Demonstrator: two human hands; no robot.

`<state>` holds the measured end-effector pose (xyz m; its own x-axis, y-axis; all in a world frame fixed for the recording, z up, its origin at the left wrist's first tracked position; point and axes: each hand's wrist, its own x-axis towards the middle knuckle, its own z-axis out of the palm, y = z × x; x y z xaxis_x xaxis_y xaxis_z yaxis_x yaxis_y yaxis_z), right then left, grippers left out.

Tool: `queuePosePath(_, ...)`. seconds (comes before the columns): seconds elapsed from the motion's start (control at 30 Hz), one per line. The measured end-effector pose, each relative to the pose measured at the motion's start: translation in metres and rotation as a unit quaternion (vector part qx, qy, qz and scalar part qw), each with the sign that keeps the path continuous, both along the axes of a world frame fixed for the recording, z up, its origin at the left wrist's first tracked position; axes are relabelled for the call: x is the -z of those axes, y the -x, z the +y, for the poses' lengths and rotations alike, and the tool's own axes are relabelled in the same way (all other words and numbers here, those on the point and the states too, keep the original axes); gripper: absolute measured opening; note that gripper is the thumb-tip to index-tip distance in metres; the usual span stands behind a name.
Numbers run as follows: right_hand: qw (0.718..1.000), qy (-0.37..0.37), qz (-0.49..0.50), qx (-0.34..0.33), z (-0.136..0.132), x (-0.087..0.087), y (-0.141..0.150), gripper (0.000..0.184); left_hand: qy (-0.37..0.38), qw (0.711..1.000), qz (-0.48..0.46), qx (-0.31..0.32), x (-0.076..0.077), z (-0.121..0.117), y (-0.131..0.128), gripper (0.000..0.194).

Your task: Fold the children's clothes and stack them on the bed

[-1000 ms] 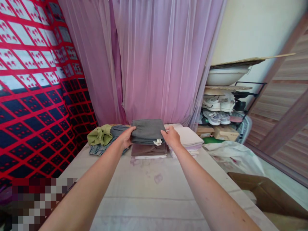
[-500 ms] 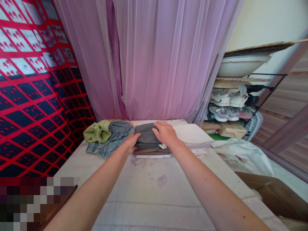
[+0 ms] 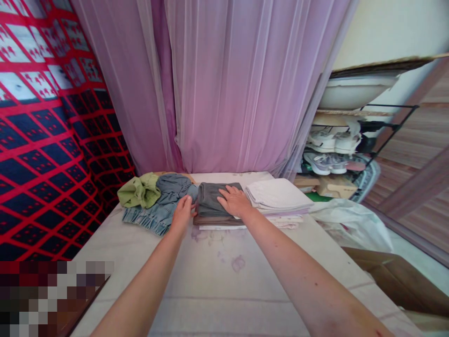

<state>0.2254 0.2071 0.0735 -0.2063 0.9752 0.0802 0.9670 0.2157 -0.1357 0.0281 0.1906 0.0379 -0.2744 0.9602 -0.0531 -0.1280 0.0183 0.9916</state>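
A folded dark grey garment [image 3: 210,199] tops a stack, with a folded brown garment [image 3: 213,220] beneath it. My right hand [image 3: 235,201] lies flat on the grey garment's right part, fingers spread. Beside the stack's left edge is my left hand [image 3: 183,213], fingers loosely bent and holding nothing visible; whether its fingertips touch the stack I cannot tell. To the left lie crumpled blue denim clothes [image 3: 154,217] and a bunched green garment [image 3: 140,191]. A stack of folded white cloth [image 3: 275,194] sits just right of the grey one.
The pale sheet-covered surface [image 3: 210,281] runs toward me. Purple curtains [image 3: 228,93] hang behind it and a red-and-black patterned cloth [image 3: 31,154] on the left. At right are a shoe rack [image 3: 389,135], a plastic bag [image 3: 354,224] and a cardboard box [image 3: 396,276].
My left hand has let go of the grey garment's left edge and shifted slightly left and down. My right hand has moved from the far right edge onto the top, nearer me.
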Motion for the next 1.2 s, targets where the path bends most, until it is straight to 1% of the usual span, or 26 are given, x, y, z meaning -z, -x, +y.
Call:
queuePosePath(0.07,1.0,0.018,-0.008,-0.004,0.0,-0.006,0.0,0.059,0.013,0.998,0.044,-0.039,0.021,-0.024,0.022,0.036)
queuePosePath(0.17,0.998,0.059,-0.029,-0.006,0.001,-0.021,0.001,0.058,-0.02,0.988,0.139,-0.064,0.058,-0.063,0.056,0.037)
queuePosePath(0.2,0.997,0.069,-0.038,-0.008,0.002,-0.028,0.003,0.057,-0.025,0.986,0.152,-0.069,0.068,-0.074,0.065,0.039)
queuePosePath(0.23,0.996,0.071,-0.045,-0.008,0.003,-0.036,0.005,0.055,-0.029,0.986,0.152,-0.067,0.076,-0.083,0.072,0.041)
queuePosePath(0.3,0.998,0.042,-0.044,0.002,0.004,-0.049,0.013,0.05,-0.032,0.99,0.123,-0.058,0.084,-0.095,0.081,0.044)
queuePosePath(0.37,1.0,-0.015,-0.017,0.012,0.005,-0.055,0.022,0.051,-0.032,0.995,0.075,-0.05,0.084,-0.099,0.083,0.042)
queuePosePath(0.43,0.999,-0.039,0.002,-0.004,0.006,-0.053,0.03,0.055,-0.03,0.998,0.032,-0.05,0.079,-0.099,0.081,0.038)
queuePosePath(0.5,0.999,-0.015,-0.007,-0.03,0.008,-0.041,0.034,0.06,-0.029,0.998,0.003,-0.046,0.075,-0.099,0.08,0.035)
queuePosePath(0.57,0.999,0.023,-0.021,-0.028,0.01,-0.026,0.034,0.062,-0.026,0.998,-0.024,-0.044,0.072,-0.1,0.08,0.034)
queuePosePath(0.6,0.999,0.03,-0.024,-0.02,0.011,-0.018,0.033,0.062,-0.022,0.998,-0.036,-0.044,0.071,-0.1,0.08,0.034)
queuePosePath(0.7,1.0,0.008,-0.024,-0.017,0.011,-0.001,0.028,0.062,-0.006,0.998,-0.052,-0.044,0.069,-0.101,0.082,0.035)
queuePosePath(0.8,0.999,-0.02,-0.022,-0.028,0.008,0.006,0.025,0.06,-0.004,0.997,-0.07,-0.046,0.067,-0.1,0.084,0.04)
queuePosePath(0.93,0.999,-0.036,-0.032,-0.023,0.004,0.005,0.027,0.059,-0.004,0.991,-0.122,-0.057,0.065,-0.1,0.088,0.043)
queuePosePath(1.03,0.999,-0.024,-0.043,-0.021,0.004,0.0,0.03,0.059,0.001,0.983,-0.174,-0.066,0.062,-0.1,0.091,0.04)
queuePosePath(1.13,0.998,-0.015,-0.056,-0.012,0.005,-0.009,0.033,0.056,0.004,0.975,-0.215,-0.05,0.057,-0.1,0.095,0.034)
queuePosePath(1.2,0.997,-0.032,-0.064,-0.008,0.005,-0.015,0.034,0.053,0.007,0.969,-0.244,-0.038,0.055,-0.1,0.098,0.029)
